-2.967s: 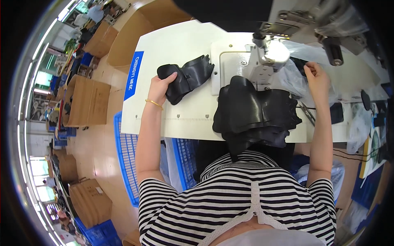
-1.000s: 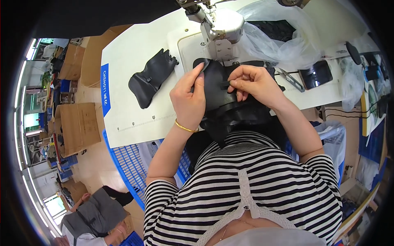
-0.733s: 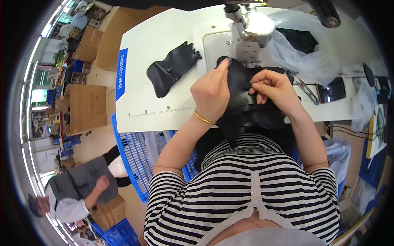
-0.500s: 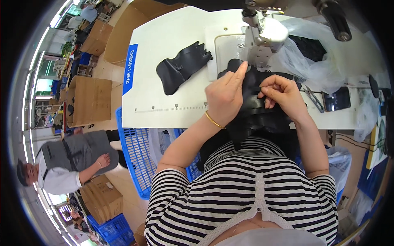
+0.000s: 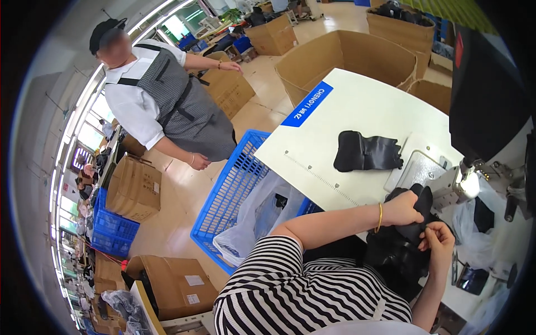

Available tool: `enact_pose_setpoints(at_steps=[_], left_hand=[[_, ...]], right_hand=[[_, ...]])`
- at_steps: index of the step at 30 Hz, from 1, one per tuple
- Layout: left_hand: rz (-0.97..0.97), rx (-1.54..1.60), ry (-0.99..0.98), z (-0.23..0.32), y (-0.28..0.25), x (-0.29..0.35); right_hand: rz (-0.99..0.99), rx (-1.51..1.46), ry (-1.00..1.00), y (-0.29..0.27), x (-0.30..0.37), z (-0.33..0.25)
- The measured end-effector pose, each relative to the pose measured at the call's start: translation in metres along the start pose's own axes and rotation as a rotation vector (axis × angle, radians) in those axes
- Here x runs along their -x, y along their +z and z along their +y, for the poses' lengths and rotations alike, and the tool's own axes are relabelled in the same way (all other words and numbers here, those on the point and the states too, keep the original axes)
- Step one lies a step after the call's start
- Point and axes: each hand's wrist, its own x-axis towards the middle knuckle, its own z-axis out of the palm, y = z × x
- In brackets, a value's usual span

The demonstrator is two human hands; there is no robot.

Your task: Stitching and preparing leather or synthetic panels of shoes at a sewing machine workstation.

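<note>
My left hand (image 5: 403,209), with a gold bangle at the wrist, is closed on a black leather-like piece (image 5: 393,245) at the table's near edge, beside the sewing machine (image 5: 466,181). Close by on the right, my right hand (image 5: 438,240) pinches the edge of the same piece between thumb and fingers. The rest of that piece bunches up and hangs toward my lap, its outline partly hidden by my hands. A second black piece (image 5: 367,152), flat with a notched end, lies apart on the white table (image 5: 324,151).
A blue basket (image 5: 223,190) lined with plastic stands left of the table. Beyond it a person (image 5: 184,106) in a grey apron stands facing this way. Large cardboard boxes (image 5: 346,56) sit past the table. Clear plastic bags (image 5: 472,229) and a dark phone-like slab (image 5: 472,279) lie at right.
My view has swung left, bringing the person and basket further into sight. My left hand's extended index finger has curled in around the black piece. The right hand still pinches its edge.
</note>
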Motion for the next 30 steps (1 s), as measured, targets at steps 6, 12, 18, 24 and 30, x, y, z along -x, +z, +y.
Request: enact_pose_setpoints(at_steps=[6,12,18,24,30], left_hand=[[0.107,-0.111,0.036,0.017,0.000,0.003],[0.143,-0.189,0.108,0.015,0.002,0.005],[0.164,-0.153,0.110,0.004,0.006,0.005],[0.107,-0.129,0.076,0.008,0.004,0.006],[0.143,-0.139,0.093,0.006,0.005,0.008]], right_hand=[[0.016,0.016,-0.028,-0.001,-0.005,0.000],[0.053,0.041,-0.021,0.002,-0.004,-0.001],[0.047,0.053,-0.035,0.003,-0.003,0.001],[0.060,0.053,-0.021,0.002,-0.002,0.001],[0.065,0.064,-0.020,0.003,-0.001,0.000]])
